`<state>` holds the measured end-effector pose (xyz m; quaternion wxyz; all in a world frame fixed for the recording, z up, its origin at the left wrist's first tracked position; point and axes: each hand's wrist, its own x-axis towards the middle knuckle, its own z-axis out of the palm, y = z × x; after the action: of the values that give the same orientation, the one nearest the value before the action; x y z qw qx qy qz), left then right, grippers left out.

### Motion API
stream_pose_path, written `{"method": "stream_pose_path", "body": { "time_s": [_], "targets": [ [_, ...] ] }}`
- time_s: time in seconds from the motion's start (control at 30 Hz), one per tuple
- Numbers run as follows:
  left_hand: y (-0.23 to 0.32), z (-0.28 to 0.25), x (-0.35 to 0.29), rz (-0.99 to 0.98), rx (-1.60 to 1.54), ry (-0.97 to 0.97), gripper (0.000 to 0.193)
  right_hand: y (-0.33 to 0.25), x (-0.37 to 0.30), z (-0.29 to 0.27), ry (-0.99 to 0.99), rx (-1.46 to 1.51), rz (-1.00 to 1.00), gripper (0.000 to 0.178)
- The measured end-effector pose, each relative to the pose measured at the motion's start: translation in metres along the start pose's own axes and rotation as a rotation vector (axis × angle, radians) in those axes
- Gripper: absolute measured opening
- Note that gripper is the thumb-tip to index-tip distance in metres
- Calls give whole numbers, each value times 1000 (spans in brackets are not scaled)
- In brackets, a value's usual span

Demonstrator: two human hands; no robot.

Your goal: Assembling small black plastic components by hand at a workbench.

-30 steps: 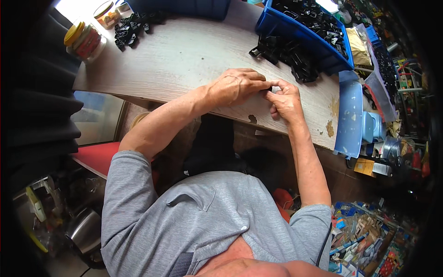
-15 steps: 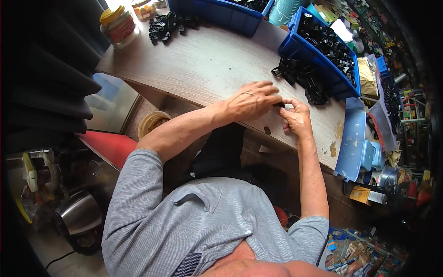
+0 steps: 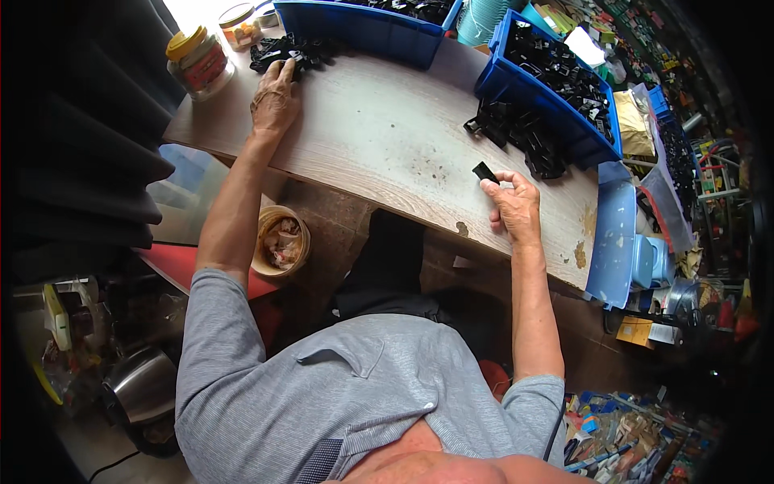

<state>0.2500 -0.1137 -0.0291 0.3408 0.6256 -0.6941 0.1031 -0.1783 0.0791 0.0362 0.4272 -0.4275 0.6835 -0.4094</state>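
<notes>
My right hand pinches a small black plastic part between thumb and fingers, just above the table's near edge. The part points up and to the left. At the far left of the table, my left hand reaches into a loose pile of black plastic parts. Its fingers are stretched out, with the tips at the pile's near side; no part shows lifted in them. A second heap of black parts lies beyond my right hand, against a blue bin.
Another blue bin of black parts stands at the table's back. Two jars sit at the far left corner. Below the table's front edge is a round tub with scraps in it. A light blue plastic container borders the right end.
My left hand has left my right hand and swung to the far-left pile. My right hand stays in about the same place, and the black part in it now shows clearly.
</notes>
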Motion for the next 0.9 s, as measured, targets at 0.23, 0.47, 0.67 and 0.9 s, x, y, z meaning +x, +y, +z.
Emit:
{"method": "stream_pose_path", "body": {
  "time_s": [0.23, 0.47, 0.67, 0.9],
  "targets": [
    [57, -6, -21, 207, -149, -87, 54, 3, -4, -3, 44, 103, 26, 41],
    [56, -11, -19, 177, -180, 32, 43, 16, -7, -36, 112, 310, 79, 42],
    [64, -21, -22, 133, 17, 56, 26, 38, -4, -110, 417, 378, 79, 34],
    [71, -31, -24, 233, 31, 26, 17, 52, 5, -162, 821, 481, 134, 43]
  ]
}}
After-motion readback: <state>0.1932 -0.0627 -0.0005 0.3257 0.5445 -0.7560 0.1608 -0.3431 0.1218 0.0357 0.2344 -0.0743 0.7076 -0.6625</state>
